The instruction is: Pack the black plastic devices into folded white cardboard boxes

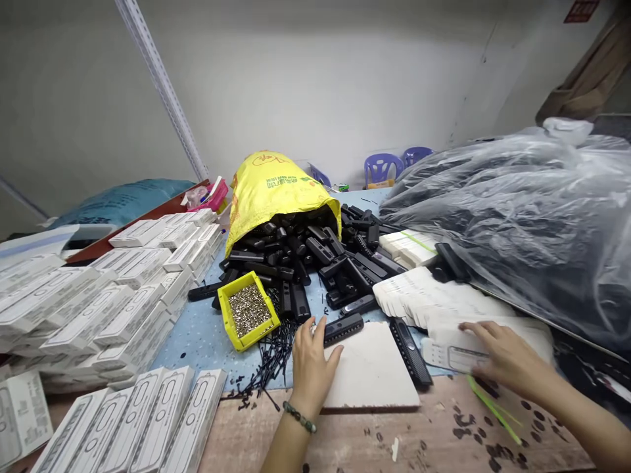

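Note:
My left hand (314,364), with a beaded bracelet at the wrist, is over the left edge of a white board (372,371). Its fingers are spread, the tips beside the left end of a black plastic housing (344,329). Whether they touch it I cannot tell. On the right, my right hand (510,360) is closed on the end of a flattened white carton (451,355) with a printed outline, at the front of a fanned stack of flat cartons (434,299). Another black housing (410,353) leans along the board's right edge.
A yellow sack (280,187) spills black housings (345,269) over the blue mat. A yellow bin (249,310) holds small metal screws, with black ties (276,355) beside it. Boxed cartons (133,302) stack on the left. Clear plastic sheeting (532,217) bulges at right; green straps (493,407) lie in front.

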The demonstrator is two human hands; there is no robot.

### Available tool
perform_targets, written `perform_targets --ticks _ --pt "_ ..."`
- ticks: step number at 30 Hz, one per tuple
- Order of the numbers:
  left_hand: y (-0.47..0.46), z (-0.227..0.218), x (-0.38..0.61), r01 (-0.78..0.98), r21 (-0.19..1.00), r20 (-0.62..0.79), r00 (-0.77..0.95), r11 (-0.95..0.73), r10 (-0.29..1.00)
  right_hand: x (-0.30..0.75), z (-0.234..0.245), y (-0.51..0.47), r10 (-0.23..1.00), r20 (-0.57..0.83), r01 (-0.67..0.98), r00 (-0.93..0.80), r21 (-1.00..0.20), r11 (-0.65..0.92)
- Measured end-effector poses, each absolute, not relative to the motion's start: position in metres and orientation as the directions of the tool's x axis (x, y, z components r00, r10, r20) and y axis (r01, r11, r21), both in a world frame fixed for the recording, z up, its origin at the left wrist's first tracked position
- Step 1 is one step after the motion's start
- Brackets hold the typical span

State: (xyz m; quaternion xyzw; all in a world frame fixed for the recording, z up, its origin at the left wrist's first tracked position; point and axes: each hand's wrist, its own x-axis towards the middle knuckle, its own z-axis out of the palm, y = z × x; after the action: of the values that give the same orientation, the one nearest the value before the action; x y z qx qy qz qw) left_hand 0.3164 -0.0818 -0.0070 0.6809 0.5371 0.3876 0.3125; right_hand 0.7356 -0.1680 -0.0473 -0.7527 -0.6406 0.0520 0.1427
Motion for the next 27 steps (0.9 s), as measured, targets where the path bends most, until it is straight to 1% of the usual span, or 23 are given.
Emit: perform_targets --ticks 1,3,5,7,9,11,12,13,14,15,16,17,20,22,23,25,27 --pt "-0.085 -0.004 0.319 0.477 0.843 0.213 0.131 -0.25 0.968 0.737 -0.047 -0.164 0.979 0.124 0.943 0.159 -0.312 -0.113" --pt "-0.093 0.003 0.325 0.409 0.869 0.237 0.145 -0.277 0.961 0.736 -0.037 -0.154 0.978 0.138 0.9 0.155 -0.428 -0.083" --pt "-0.103 0.011 0.331 0.309 0.914 0.225 0.151 -0.262 0.963 0.728 -0.019 -0.146 0.96 0.171 0.823 0.222 -0.56 -0.09" --pt "-0.114 0.017 0.339 0.218 0.956 0.152 0.195 -0.194 0.969 0.707 0.0 -0.142 0.913 0.247 0.743 0.325 -0.664 -0.086" --pt "-0.124 0.02 0.352 0.104 0.99 0.059 0.303 -0.095 0.951 0.667 0.015 -0.142 0.863 0.339 0.697 0.374 -0.717 -0.021" --pt "-0.129 0.02 0.367 -0.077 0.997 0.027 0.432 0.006 0.902 0.614 0.025 -0.146 0.851 0.431 0.679 0.302 -0.724 0.125" --pt "-0.129 0.019 0.372 -0.183 0.982 0.043 0.469 0.049 0.882 0.586 0.029 -0.149 0.841 0.503 0.668 0.199 -0.698 0.26" --pt "-0.128 0.019 0.375 -0.279 0.957 0.067 0.481 0.079 0.874 0.561 0.033 -0.152 0.828 0.559 0.646 0.039 -0.646 0.406" --pt "-0.126 0.02 0.376 -0.352 0.931 0.084 0.475 0.101 0.876 0.54 0.037 -0.155 0.816 0.564 0.617 -0.126 -0.599 0.51" --pt "-0.124 0.021 0.374 -0.397 0.91 0.088 0.472 0.121 0.877 0.524 0.041 -0.158 0.8 0.544 0.596 -0.253 -0.564 0.572" --pt "-0.122 0.024 0.369 -0.407 0.903 0.088 0.484 0.135 0.871 0.513 0.045 -0.16 0.776 0.542 0.568 -0.323 -0.545 0.617" --pt "-0.12 0.027 0.362 -0.387 0.912 0.088 0.517 0.14 0.852 0.508 0.049 -0.16 0.759 0.546 0.555 -0.355 -0.53 0.641" --pt "-0.118 0.041 0.341 -0.268 0.956 0.088 0.65 0.12 0.754 0.508 0.062 -0.156 0.689 0.625 0.565 -0.366 -0.439 0.699" --pt "-0.12 0.048 0.332 -0.231 0.966 0.072 0.681 0.12 0.728 0.511 0.071 -0.152 0.632 0.644 0.559 -0.432 -0.359 0.748" --pt "-0.122 0.05 0.33 -0.224 0.965 0.057 0.688 0.138 0.723 0.512 0.075 -0.151 0.608 0.642 0.539 -0.466 -0.339 0.771" --pt "-0.126 0.052 0.326 -0.214 0.957 0.013 0.706 0.197 0.708 0.513 0.082 -0.148 0.588 0.614 0.493 -0.526 -0.344 0.799" --pt "-0.13 0.051 0.323 -0.202 0.951 -0.024 0.709 0.235 0.705 0.514 0.084 -0.146 0.61 0.559 0.448 -0.562 -0.414 0.792"
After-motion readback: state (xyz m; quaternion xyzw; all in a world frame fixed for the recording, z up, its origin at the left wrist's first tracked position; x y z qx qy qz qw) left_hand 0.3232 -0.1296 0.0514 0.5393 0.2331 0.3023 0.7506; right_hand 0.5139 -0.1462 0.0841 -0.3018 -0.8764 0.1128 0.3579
